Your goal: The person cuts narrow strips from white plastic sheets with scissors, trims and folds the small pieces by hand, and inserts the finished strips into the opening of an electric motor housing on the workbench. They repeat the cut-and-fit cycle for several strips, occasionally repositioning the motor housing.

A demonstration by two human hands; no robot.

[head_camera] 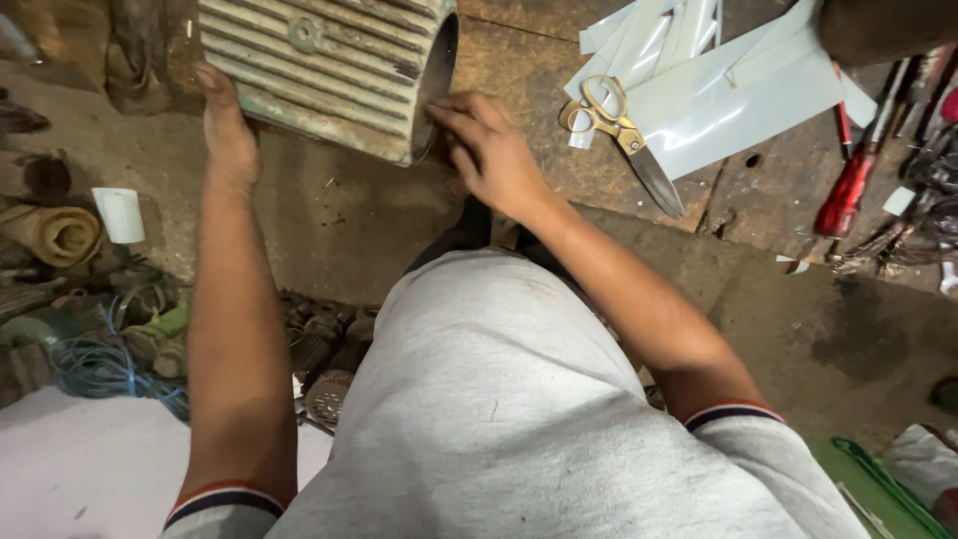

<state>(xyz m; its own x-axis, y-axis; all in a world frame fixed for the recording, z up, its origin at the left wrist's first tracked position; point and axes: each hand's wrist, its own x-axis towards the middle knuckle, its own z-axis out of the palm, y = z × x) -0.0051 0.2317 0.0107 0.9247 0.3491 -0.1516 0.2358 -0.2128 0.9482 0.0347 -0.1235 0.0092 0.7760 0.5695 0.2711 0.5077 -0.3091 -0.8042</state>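
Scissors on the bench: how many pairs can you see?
1. The scissors lie closed on the white sheets, right of the right hand. More could be hidden in the tool clutter at far right.

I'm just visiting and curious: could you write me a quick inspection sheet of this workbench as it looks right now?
Surface: worn, stained wooden bench, dirty and scuffed.
Job's things: ribbed metal motor housing lying on its side, open end to the right.
Hands: left hand flat against the housing's ribbed side; right hand with fingertips at the rim of the open end. Neither is closed around anything.
Clutter: brass-handled scissors on white plastic sheets; red-handled screwdriver; more tools at the right edge.
Cables: blue wire coil lower left.
Surroundings: rolled material, small white cup, dark metal parts below the bench.
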